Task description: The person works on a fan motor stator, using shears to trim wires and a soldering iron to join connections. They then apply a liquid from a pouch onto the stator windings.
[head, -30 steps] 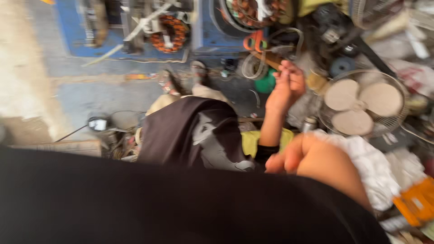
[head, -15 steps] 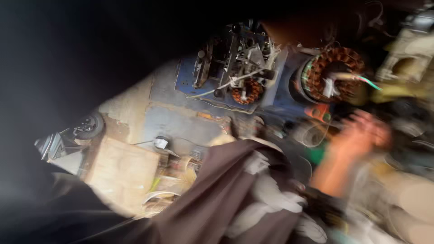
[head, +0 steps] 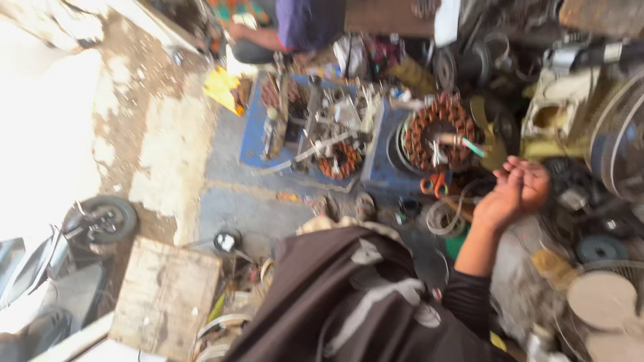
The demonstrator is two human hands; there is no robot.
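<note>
Right hand [head: 516, 191] raised over the cluttered floor, palm up, fingers loosely curled; looks empty, though blur may hide something small. Left hand not in view. Nearest below it: orange-handled scissors [head: 435, 183] and a coil of wire [head: 443, 216]. Just beyond, a copper-wound motor stator [head: 439, 131] lies flat, windings up, beside a blue tray [head: 251, 137] holding a smaller stator [head: 340, 159]. Fan blades [head: 604, 302] lie to the right. Another person [head: 295, 27] crouches at the far end.
</note>
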